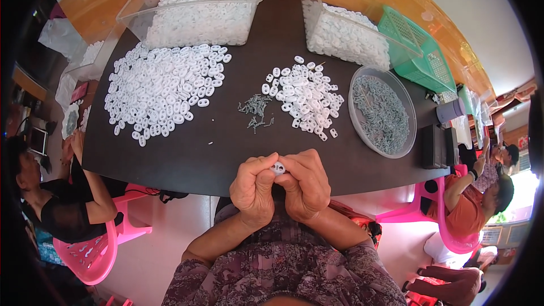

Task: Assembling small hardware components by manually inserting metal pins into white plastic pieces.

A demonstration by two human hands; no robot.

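Observation:
Both hands meet just over the table's near edge, pinching one small white oval plastic piece (pixel 277 168) with holes in it. My left hand (pixel 254 190) grips its left side with thumb and forefinger, and my right hand (pixel 306 186) closes on its right side. Whether a screw sits in the piece is too small to tell. Beyond the hands lie a little heap of grey screws (pixel 255 107) and a smaller heap of white oval pieces (pixel 310 101). A larger heap of similar pieces (pixel 164 88) spreads over the table's left side.
A round clear tub (pixel 354 114) of screws stands at the right. Two clear bins, one left (pixel 256 8) and one right (pixel 310 27), hold white pieces at the back. Beside them are a green basket (pixel 436 68) and a black box (pixel 434 146). People sit at both sides.

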